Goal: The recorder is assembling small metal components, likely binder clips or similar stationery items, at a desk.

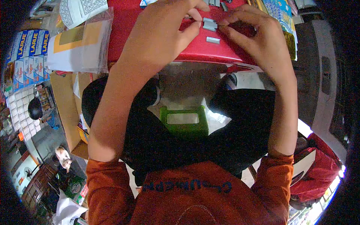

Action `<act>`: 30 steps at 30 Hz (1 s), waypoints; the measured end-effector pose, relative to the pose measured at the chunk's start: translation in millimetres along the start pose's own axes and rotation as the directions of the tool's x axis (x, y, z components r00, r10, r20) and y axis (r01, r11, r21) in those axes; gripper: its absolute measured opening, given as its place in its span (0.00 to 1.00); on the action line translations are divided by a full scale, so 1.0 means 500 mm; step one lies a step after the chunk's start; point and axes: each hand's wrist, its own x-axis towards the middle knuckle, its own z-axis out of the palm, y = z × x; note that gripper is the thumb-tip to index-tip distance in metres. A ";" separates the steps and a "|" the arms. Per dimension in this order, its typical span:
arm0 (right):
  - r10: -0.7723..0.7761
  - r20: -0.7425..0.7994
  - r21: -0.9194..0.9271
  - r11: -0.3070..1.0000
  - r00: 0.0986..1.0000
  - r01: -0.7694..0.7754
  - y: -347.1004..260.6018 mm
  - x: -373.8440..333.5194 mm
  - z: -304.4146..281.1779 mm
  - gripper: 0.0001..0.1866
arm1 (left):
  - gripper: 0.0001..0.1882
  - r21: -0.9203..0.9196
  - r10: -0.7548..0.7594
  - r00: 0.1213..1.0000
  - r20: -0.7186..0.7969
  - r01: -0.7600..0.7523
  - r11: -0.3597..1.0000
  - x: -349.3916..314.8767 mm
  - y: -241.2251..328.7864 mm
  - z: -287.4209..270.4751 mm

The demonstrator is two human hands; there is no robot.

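Note:
Several short grey strips with a metallic sheen lie on the red tabletop [198, 50]. A small group of strips [210, 24] lies side by side between my two hands, and a single strip [213, 39] sits just nearer to me. My left hand [165, 28] is at the left end of the group, its fingers bent and its thumb apart from them, with nothing seen in it. At the group's right end, my right hand [258, 35] has thumb and forefinger tips close together on a strip's end. More strips [214, 3] lie beyond, partly cut off by the upper edge.
A clear plastic sleeve with papers [80, 47] lies at the table's left, below a printed sheet [80, 11]. Coloured packets [279, 15] are at the right. Under the table stands a green stool [185, 129]. Drink cartons [30, 56] and a cardboard box [62, 108] are at left.

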 end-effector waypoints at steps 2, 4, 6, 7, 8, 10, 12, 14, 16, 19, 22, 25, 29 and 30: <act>-0.177 -0.016 -0.051 0.983 0.984 0.176 0.042 0.005 0.013 0.09 | 0.15 0.011 0.036 0.999 -0.015 -0.036 0.999 0.001 0.000 0.003; -0.197 -0.027 -0.046 0.980 0.980 0.196 0.040 0.009 0.018 0.09 | 0.15 0.020 0.031 0.999 -0.011 -0.030 0.999 0.000 -0.003 0.000; -0.213 -0.037 -0.045 0.976 0.976 0.212 0.041 0.010 0.021 0.08 | 0.15 0.023 0.027 1.000 -0.006 -0.027 0.999 0.001 0.006 -0.002; -0.207 -0.044 -0.024 0.978 0.977 0.206 0.042 0.008 0.022 0.08 | 0.15 0.023 0.026 1.000 -0.007 -0.025 0.999 -0.001 0.023 -0.007; -0.200 -0.051 -0.004 0.980 0.978 0.200 0.043 0.007 0.022 0.08 | 0.15 0.024 0.024 1.000 -0.007 -0.024 0.999 -0.001 0.032 -0.009; -0.219 -0.046 -0.013 0.976 0.975 0.219 0.044 0.010 0.021 0.08 | 0.15 0.031 0.002 1.000 -0.002 -0.002 1.000 0.001 0.013 -0.007; -0.233 -0.039 -0.024 0.972 0.972 0.232 0.047 0.010 0.020 0.09 | 0.15 0.035 -0.019 1.000 0.007 0.018 0.999 0.001 0.022 -0.007; -0.192 -0.042 -0.044 0.981 0.980 0.190 0.050 0.003 0.017 0.08 | 0.15 0.115 -0.014 1.000 -0.012 0.015 0.993 -0.003 0.064 -0.010; -0.063 0.001 0.045 0.997 0.998 0.063 0.007 0.004 -0.005 0.08 | 0.15 0.130 -0.026 1.000 0.000 0.026 0.991 -0.002 0.050 -0.018; 0.029 0.031 0.111 0.993 0.999 -0.033 0.022 0.004 0.004 0.08 | 0.14 0.167 0.017 0.999 0.031 -0.022 0.986 0.006 0.012 -0.018; -0.003 0.015 0.119 0.993 1.000 0.001 0.030 0.002 0.010 0.08 | 0.12 0.226 0.096 0.993 0.062 -0.108 0.968 0.010 0.024 -0.021; -0.098 -0.020 0.048 0.994 0.995 0.098 0.034 -0.003 0.014 0.09 | 0.11 0.244 0.142 0.987 0.080 -0.158 0.957 0.019 0.028 -0.020; -0.189 -0.083 -0.035 0.982 0.978 0.187 0.036 -0.007 0.024 0.10 | 0.11 0.240 0.098 0.990 0.102 -0.120 0.963 0.030 0.022 -0.020; -0.186 -0.084 -0.037 0.982 0.979 0.183 0.040 -0.008 0.025 0.10 | 0.11 0.237 0.101 0.989 0.104 -0.124 0.964 0.031 0.024 -0.018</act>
